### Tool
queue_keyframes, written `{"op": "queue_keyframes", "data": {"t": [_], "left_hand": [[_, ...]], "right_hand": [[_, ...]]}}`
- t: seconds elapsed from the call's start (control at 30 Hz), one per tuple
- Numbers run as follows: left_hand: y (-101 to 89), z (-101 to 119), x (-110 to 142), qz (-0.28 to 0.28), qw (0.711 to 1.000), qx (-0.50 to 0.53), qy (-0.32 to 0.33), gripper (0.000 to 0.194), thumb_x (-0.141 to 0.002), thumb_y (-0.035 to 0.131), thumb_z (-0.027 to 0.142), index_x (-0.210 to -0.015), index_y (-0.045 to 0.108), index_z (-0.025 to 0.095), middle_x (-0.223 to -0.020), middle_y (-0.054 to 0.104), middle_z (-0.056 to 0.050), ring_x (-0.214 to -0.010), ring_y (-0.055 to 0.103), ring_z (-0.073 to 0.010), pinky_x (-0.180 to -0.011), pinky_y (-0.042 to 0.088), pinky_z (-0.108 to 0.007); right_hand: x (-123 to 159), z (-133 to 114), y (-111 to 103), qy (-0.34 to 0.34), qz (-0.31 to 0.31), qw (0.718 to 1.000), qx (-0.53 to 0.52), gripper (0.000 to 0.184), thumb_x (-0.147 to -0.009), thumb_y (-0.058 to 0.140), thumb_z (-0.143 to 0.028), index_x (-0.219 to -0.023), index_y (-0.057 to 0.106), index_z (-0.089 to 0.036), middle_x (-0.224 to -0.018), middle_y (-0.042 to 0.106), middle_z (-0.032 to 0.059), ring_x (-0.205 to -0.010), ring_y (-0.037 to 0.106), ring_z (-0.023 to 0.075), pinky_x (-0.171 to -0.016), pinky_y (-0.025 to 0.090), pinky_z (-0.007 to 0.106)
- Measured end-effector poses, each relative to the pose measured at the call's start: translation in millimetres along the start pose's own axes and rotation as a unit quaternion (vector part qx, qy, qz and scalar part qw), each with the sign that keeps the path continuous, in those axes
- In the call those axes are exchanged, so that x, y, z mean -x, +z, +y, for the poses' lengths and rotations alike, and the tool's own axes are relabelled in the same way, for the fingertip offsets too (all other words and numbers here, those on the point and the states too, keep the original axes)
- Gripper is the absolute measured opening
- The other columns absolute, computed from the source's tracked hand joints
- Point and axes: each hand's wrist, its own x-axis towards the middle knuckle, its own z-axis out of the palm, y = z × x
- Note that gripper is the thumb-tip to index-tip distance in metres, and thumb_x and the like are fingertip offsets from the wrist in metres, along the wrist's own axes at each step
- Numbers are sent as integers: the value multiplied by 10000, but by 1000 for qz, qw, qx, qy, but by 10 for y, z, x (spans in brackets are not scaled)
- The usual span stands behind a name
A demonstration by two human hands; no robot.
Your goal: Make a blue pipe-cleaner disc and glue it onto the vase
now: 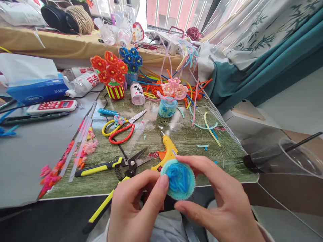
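In front of me is a small round cup wrapped in light turquoise pipe cleaner, its opening tilted towards me. Several bright blue pipe cleaner pieces lie inside it. My left hand pinches its left side, the thumb over the rim. Curved around the right side, my right hand has a finger at the upper rim and the thumb by the lower rim. Just beyond the cup lies a yellow glue gun, partly covered by it. Black-and-yellow shears lie open left of it, partly behind my left hand.
Red-and-yellow scissors lie open on the green mat. Behind them stand pots of orange, blue and pink pipe cleaner flowers. Glue sticks lie at left; a clear plastic cup is at right.
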Motion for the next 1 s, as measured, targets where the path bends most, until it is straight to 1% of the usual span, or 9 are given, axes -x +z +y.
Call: {"op": "queue_keyframes", "data": {"t": [0.2,0.27,0.33,0.43,0.5,0.63,0.83,0.93,1.0], "left_hand": [[98,26,10,60,997,49,-16,357,-846,578,317,-515,579,184,-447,500,49,-422,421,-59,-421,333,-165],[105,10,13,65,997,46,-5,312,-839,592,302,-550,611,188,-461,522,51,-429,433,-60,-438,355,-161],[89,-17,9,71,997,29,13,187,-819,631,299,-666,674,201,-511,580,50,-458,489,-72,-468,404,-161],[46,-52,-8,70,996,-17,53,49,-786,674,258,-785,700,217,-647,679,37,-549,593,-97,-521,480,-159],[31,-58,-21,64,996,-25,63,42,-768,684,231,-803,701,216,-697,706,27,-588,622,-106,-546,507,-162],[57,-40,-36,63,998,21,21,25,-756,684,230,-760,696,208,-655,679,29,-572,581,-98,-543,492,-168],[99,-43,-57,57,998,22,-6,54,-746,686,247,-713,681,206,-636,660,31,-566,565,-97,-525,470,-172],[85,-61,-68,57,998,26,-3,36,-752,681,242,-734,691,213,-650,671,35,-571,581,-97,-525,479,-169],[69,-72,-68,56,998,15,9,46,-765,673,239,-788,705,215,-693,697,25,-590,609,-110,-536,497,-184]], "right_hand": [[69,55,117,35,24,997,-68,465,-765,763,-244,-1207,616,-245,-1104,706,62,-969,686,219,-815,581,291],[73,68,119,53,24,993,-101,459,-761,761,-217,-1200,631,-250,-1099,712,62,-962,693,221,-802,594,295],[77,83,130,76,25,986,-148,458,-757,760,-194,-1193,639,-268,-1087,721,47,-934,705,207,-773,607,276],[90,107,161,104,33,973,-204,450,-746,764,-183,-1175,650,-260,-1032,736,45,-872,721,200,-720,623,269],[100,117,177,109,35,972,-206,433,-748,762,-188,-1163,656,-246,-1013,737,52,-855,723,205,-708,625,275],[104,115,179,86,45,980,-174,415,-755,749,-173,-1148,663,-273,-1024,733,33,-869,718,186,-712,606,232],[95,126,196,62,41,984,-163,469,-744,735,-109,-1160,658,-312,-1037,723,6,-910,703,162,-755,592,209],[104,171,215,90,51,973,-208,465,-732,744,-104,-1148,667,-299,-1041,735,17,-891,719,176,-742,603,224],[112,215,221,107,38,960,-256,477,-733,752,-113,-1168,658,-286,-1063,742,32,-884,731,194,-745,613,249]]}}
